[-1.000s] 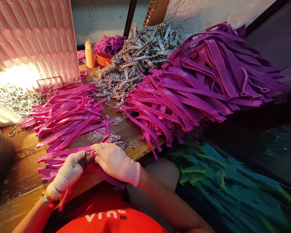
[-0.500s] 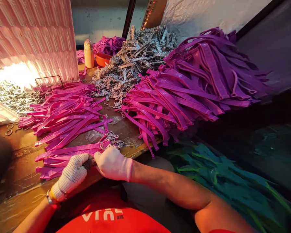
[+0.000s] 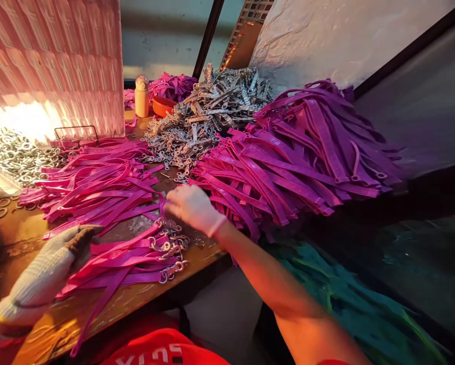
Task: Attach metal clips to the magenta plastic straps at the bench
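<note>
My left hand [image 3: 47,276], in a white knit glove with dark soiled fingertips, is at the left by the table's front edge. Its fingers stretch out, and I see nothing held in them. Further right, my right hand [image 3: 193,205] in a white glove reaches over the table; motion blurs its fingers, and whatever may be in them cannot be made out. It is close to the strap ends and the metal pile. Between my hands lies a bundle of magenta straps [image 3: 124,266] with metal rings and clasps [image 3: 170,243] on their right ends.
Loose magenta straps [image 3: 94,182] lie behind, with a bigger heap of straps [image 3: 299,147] at right. Metal clasps [image 3: 212,111] are piled at the back, metal rings [image 3: 18,152] at left. A bottle [image 3: 141,96], red bowl [image 3: 162,105] and ribbed translucent panel [image 3: 56,66] stand behind.
My hands were together at the front bundle and are now apart. The left has moved left, the right forward and right. One more ringed strap lies on the bundle, hanging over the table edge.
</note>
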Available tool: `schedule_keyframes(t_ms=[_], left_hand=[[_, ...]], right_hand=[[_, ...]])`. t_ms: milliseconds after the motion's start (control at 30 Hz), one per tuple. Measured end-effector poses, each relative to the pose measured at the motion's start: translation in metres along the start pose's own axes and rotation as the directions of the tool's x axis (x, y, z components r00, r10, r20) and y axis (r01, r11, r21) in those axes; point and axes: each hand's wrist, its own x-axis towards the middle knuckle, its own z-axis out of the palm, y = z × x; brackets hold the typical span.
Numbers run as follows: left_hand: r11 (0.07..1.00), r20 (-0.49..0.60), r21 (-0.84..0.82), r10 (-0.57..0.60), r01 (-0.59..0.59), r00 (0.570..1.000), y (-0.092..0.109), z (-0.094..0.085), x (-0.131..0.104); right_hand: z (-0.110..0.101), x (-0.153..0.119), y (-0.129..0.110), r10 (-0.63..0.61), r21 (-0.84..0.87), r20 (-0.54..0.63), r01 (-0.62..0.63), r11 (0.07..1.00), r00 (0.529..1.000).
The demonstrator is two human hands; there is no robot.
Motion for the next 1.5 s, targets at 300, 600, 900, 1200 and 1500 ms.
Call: schedule_keyframes(t_ms=[300, 600, 900, 1200, 1500], left_hand=[[0.773, 0.408, -0.53, -0.129, 0.349, 0.904, -0.01, 0.059, -0.005], [0.963, 0.176, -0.268, 0.059, -0.01, 0.983, -0.03, 0.053, -0.017], [0.976, 0.115, -0.148, 0.176, -0.159, 0.978, -0.041, 0.056, -0.013], [0.939, 0.19, -0.308, 0.218, -0.153, 0.957, -0.031, 0.064, -0.022], [0.96, 0.068, -0.229, 0.18, -0.16, 0.981, -0.027, 0.075, -0.033]], right_hand=[[0.038, 0.109, 0.074, 0.218, -0.056, 0.103, -0.213, 0.975, 0.971], [0.036, 0.092, 0.046, 0.249, 0.158, -0.12, -0.229, 0.961, 0.961], [0.011, -0.015, -0.091, -0.076, 0.766, -0.275, 0.266, 0.586, 0.958], [0.035, -0.037, -0.124, 0.154, 0.953, -0.132, 0.082, 0.292, 0.979], [0.019, -0.046, -0.123, -0.069, 0.588, -0.265, 0.218, 0.779, 0.962]])
